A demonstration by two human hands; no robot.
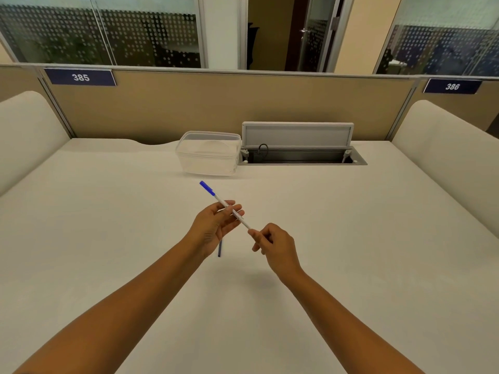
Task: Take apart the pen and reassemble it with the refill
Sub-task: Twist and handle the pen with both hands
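1. My left hand [216, 225] is pinching the pen [225, 205] at mid-barrel, thumb and fingers closed around it, holding it in the air above the table [351, 238].
2. My right hand [272, 245] is closing its fingertips on the pen's near end; whether it is gripping the tip section or only the barrel end I cannot tell.
3. The pen is presenting as a slim white barrel with a blue cap [207, 188]. I am judging it light, stiff and smooth, so likely to slip when twisted.
4. Best hold, in my judgement: left hand staying on the barrel's middle, right hand working the end piece with a firm pinch.
5. The pen's long axis is running diagonally, capped end pointing away and to the left, the other end pointing toward me and to the right.
6. A thin dark blue rod [219, 249], probably the refill, is lying on the table just below my left hand, partly hidden by it.
7. A clear plastic container [209, 153] is sitting well beyond, beside an open cable hatch [299, 147].
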